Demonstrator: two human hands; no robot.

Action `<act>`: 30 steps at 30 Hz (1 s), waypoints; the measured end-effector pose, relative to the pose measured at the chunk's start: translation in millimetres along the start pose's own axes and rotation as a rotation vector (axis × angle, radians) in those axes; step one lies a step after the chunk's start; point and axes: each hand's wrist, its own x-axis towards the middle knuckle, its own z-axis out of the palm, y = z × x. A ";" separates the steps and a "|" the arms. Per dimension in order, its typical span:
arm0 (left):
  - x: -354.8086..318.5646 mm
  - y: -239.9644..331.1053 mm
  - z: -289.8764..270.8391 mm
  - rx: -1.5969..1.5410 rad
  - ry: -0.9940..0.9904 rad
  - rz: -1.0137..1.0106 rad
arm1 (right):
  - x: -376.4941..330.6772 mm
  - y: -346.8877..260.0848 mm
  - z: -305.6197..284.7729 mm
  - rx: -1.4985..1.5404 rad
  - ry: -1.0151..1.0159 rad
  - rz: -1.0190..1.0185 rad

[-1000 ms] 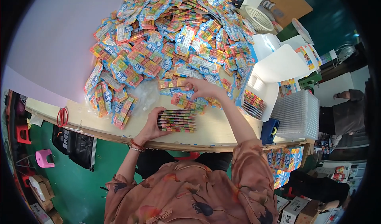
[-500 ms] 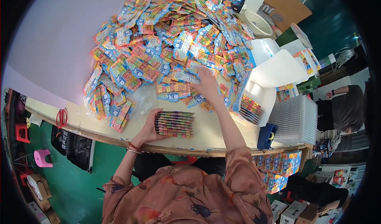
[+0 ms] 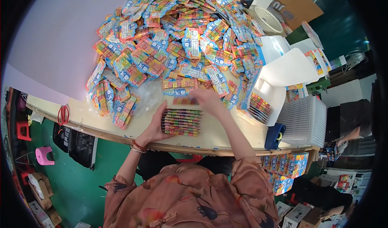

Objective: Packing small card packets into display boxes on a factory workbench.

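Observation:
My left hand (image 3: 153, 126) is wrapped round the left end of a neat stack of flat blister packs (image 3: 182, 123), which stands near the table's front edge. The stack's layered edges show rows of small coloured squares. Just above the stack's far side, my right hand (image 3: 210, 102) pinches a single flat pack (image 3: 184, 100), smeared by motion. Beyond both hands spreads a big loose heap of the same blue-edged packs (image 3: 147, 62), some face up and some showing white backs. One pack (image 3: 180, 85) lies face up right behind the stack.
An open white box (image 3: 273, 98) with packs inside stands at right, beside a blue tape dispenser (image 3: 275, 136) and a translucent ribbed plastic stack (image 3: 303, 117). A cream basket (image 3: 268, 21) sits at far right. Red scissors (image 3: 63, 115) lie at the left edge. Clear plastic film (image 3: 149, 94) lies beside the heap.
My right hand has come back from the heap toward the stack with a pack in it. My left hand and the stack have shifted slightly away from the table's front edge.

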 end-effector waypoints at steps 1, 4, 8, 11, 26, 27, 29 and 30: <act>2.7 10.1 -0.2 -0.040 -0.033 -0.070 | -5.0 -5.6 6.3 0.172 -0.055 0.014; -2.8 -7.5 5.5 -0.021 0.046 0.028 | -10.4 -17.5 12.8 0.399 -0.149 0.098; -0.3 -9.9 -2.0 0.051 -0.037 -0.031 | -13.5 5.4 2.4 0.485 0.071 0.413; 4.1 -6.1 -4.0 0.062 -0.053 0.004 | -20.4 38.2 -19.3 -0.053 0.291 0.400; 1.6 -11.3 -3.8 0.001 -0.061 -0.022 | -24.7 54.2 -25.7 -0.559 -0.193 0.117; 3.1 -9.5 -3.2 0.000 -0.061 -0.023 | -22.9 58.2 -29.4 -0.437 -0.194 0.163; 6.2 -5.8 -4.7 0.022 -0.064 0.010 | -18.9 60.5 -32.8 -0.311 -0.195 0.209; 4.7 -8.6 -5.7 0.034 -0.077 0.004 | -16.9 59.6 -33.8 -0.316 -0.196 0.196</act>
